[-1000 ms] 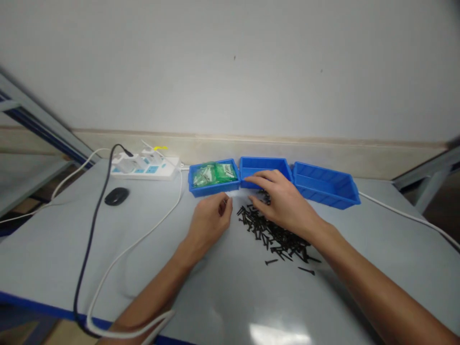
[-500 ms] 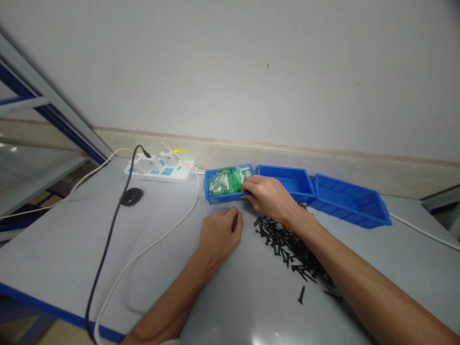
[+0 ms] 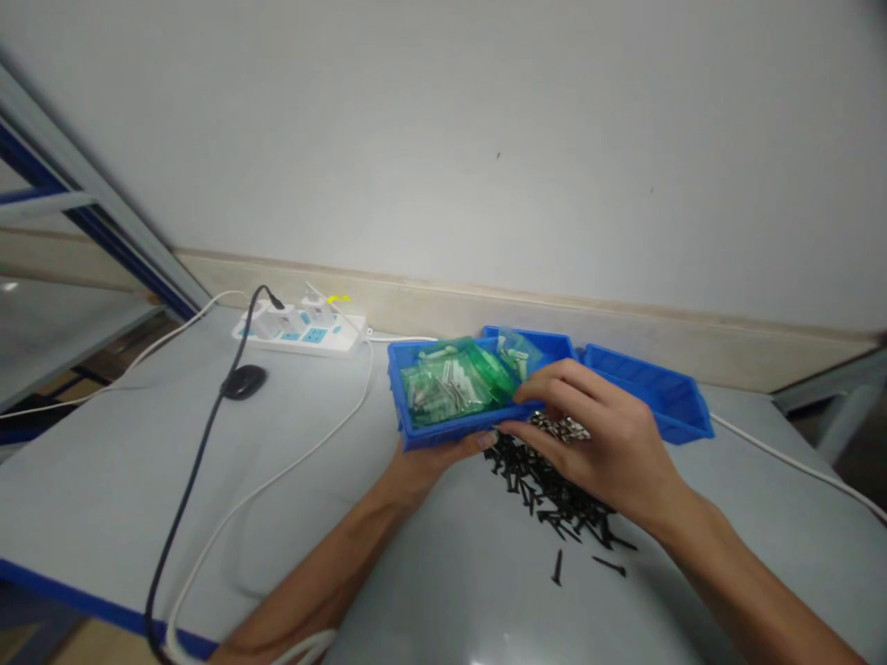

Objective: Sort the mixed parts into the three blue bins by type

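Note:
A small blue plastic bin point(image 3: 433, 434) is raised and tilted above the table, holding clear-and-green plastic bags point(image 3: 454, 383) with small pale pieces inside. My left hand point(image 3: 430, 459) supports it from below, its thumb along the front side and most fingers hidden underneath. At the bin's right end, my right hand point(image 3: 596, 425) has its fingers over the rim beside the bags and its thumb below, gripping that edge. A heap of black screws point(image 3: 554, 489) lies under my right hand, with shinier metal pieces point(image 3: 561, 427) at its far side.
Two more blue bins stand against the wall: one point(image 3: 554, 342) partly hidden behind the raised bin, another point(image 3: 648, 388) farther right. On the left are a white power strip point(image 3: 333, 342), a black mouse-like object point(image 3: 244, 381) and loose cables point(image 3: 277, 494). Two stray screws point(image 3: 558, 568) lie nearer me.
The bin with the bags has been lifted off the table toward me. My left hand has moved from the tabletop to underneath it. My right hand has shifted right and nearer with its end.

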A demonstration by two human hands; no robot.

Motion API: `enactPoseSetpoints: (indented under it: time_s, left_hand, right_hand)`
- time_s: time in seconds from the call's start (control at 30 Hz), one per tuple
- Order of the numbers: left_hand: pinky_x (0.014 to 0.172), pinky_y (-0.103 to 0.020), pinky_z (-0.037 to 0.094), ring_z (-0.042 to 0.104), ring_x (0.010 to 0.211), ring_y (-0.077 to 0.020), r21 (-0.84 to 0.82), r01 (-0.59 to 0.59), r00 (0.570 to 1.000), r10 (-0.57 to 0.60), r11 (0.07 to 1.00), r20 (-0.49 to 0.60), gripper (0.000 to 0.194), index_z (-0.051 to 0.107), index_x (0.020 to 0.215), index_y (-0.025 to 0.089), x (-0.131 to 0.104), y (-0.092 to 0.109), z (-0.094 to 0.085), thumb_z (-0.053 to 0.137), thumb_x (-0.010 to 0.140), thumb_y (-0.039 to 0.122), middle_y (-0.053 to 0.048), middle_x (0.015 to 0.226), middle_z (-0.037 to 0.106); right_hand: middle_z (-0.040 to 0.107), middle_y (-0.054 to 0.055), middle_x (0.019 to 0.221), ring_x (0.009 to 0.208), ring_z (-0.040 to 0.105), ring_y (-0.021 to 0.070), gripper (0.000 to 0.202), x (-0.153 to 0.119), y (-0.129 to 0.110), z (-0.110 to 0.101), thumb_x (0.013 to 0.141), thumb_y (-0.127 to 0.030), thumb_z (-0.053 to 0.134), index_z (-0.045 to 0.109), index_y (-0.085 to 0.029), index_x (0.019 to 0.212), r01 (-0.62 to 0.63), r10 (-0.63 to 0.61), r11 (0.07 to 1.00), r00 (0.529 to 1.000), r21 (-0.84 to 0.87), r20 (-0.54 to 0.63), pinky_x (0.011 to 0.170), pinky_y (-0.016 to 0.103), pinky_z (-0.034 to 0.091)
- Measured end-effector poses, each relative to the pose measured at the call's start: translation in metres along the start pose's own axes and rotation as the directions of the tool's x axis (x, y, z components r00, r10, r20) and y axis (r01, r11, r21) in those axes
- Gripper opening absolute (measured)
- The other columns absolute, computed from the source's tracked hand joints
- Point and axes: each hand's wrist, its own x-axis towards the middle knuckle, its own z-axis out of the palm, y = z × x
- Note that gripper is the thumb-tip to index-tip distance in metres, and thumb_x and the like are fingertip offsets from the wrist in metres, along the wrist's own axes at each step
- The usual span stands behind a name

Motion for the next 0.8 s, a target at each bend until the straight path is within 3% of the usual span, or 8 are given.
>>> enactPoseSetpoints:
  time_s: [0.07,0.17,0.27,0.37,0.5,0.6,0.7,0.8]
  left_hand:
    - [0.102,-0.050,0.059,0.071,0.112,-0.0252,-0.202,0.073,0.997,-0.064,0.977,0.051,0.050,0.063,0.133,0.020,-0.001,0.001,0.001,0.069,0.091,0.045,-0.009,0.106,0.077]
    - [0.111,-0.052,0.052,0.067,0.120,-0.0261,-0.316,0.117,0.991,-0.092,0.941,0.094,0.055,0.064,0.131,0.021,0.000,0.002,0.000,0.075,0.084,0.048,-0.009,0.111,0.077]
    - [0.111,-0.052,0.052,0.068,0.119,-0.0272,-0.282,0.104,0.990,-0.071,0.954,0.124,0.054,0.068,0.125,0.021,0.002,0.005,-0.002,0.077,0.081,0.051,-0.009,0.116,0.076]
    - [0.107,-0.051,0.055,0.070,0.116,-0.0286,-0.227,0.071,0.989,-0.039,0.971,0.145,0.051,0.070,0.119,0.021,0.006,0.015,-0.007,0.076,0.080,0.055,-0.009,0.123,0.074]
    - [0.098,-0.048,0.061,0.072,0.106,-0.0292,-0.156,-0.011,0.988,0.035,0.988,0.153,0.050,0.069,0.116,0.020,0.011,0.033,-0.014,0.079,0.078,0.049,-0.010,0.120,0.074]
    - [0.097,-0.049,0.060,0.070,0.110,-0.0304,-0.078,-0.094,0.983,0.105,0.993,0.153,0.057,0.064,0.125,0.019,0.016,0.045,-0.017,0.081,0.077,0.044,-0.013,0.128,0.070]
    - [0.102,-0.051,0.056,0.062,0.124,-0.0335,0.022,-0.200,0.975,0.197,0.979,0.101,0.078,0.053,0.140,0.018,0.021,0.054,-0.016,0.085,0.073,0.041,-0.017,0.140,0.060]
    - [0.112,-0.050,0.049,0.052,0.135,-0.0337,0.195,-0.310,0.950,0.293,0.930,0.110,0.095,0.040,0.151,0.020,0.028,0.064,-0.012,0.087,0.071,0.040,-0.017,0.146,0.051]
  right_hand:
    - [0.064,0.009,0.101,0.095,0.065,0.0246,0.025,-0.007,-0.005,-0.002,0.086,-0.030,0.075,0.062,-0.023,0.106,-0.077,0.074,0.997,0.992,-0.021,-0.104,0.079,0.038,0.058]
    - [0.059,0.014,0.126,0.119,0.060,0.0317,0.048,-0.015,-0.011,-0.003,0.082,-0.036,0.078,0.056,-0.024,0.124,-0.204,0.211,0.977,0.966,0.062,-0.146,0.096,0.048,0.056]
    - [0.052,0.013,0.147,0.130,0.056,0.0326,0.067,-0.020,-0.015,-0.005,0.088,-0.040,0.071,0.042,-0.029,0.147,-0.321,0.336,0.923,0.941,0.213,-0.039,0.104,0.053,0.053]
    - [0.050,0.010,0.154,0.134,0.056,0.0324,0.074,-0.023,-0.020,-0.007,0.092,-0.039,0.068,0.031,-0.032,0.156,-0.332,0.339,0.916,0.941,0.224,0.007,0.110,0.056,0.048]
    - [0.045,0.008,0.159,0.143,0.048,0.0322,0.077,-0.028,-0.026,-0.009,0.093,-0.037,0.067,0.027,-0.034,0.159,-0.283,0.289,0.937,0.957,0.203,0.001,0.115,0.058,0.043]
    - [0.044,0.008,0.160,0.147,0.043,0.0326,0.070,-0.035,-0.027,-0.009,0.094,-0.035,0.066,0.035,-0.033,0.156,-0.303,0.308,0.920,0.951,0.250,0.016,0.117,0.059,0.040]
    - [0.051,0.008,0.155,0.140,0.052,0.0298,0.058,-0.043,-0.023,-0.006,0.096,-0.033,0.063,0.044,-0.032,0.151,-0.362,0.388,0.804,0.921,0.472,0.046,0.114,0.054,0.046]
    - [0.061,0.008,0.145,0.127,0.063,0.0254,0.047,-0.054,-0.014,0.001,0.098,-0.034,0.060,0.048,-0.031,0.144,-0.382,0.471,0.577,0.878,0.722,0.088,0.105,0.046,0.055]
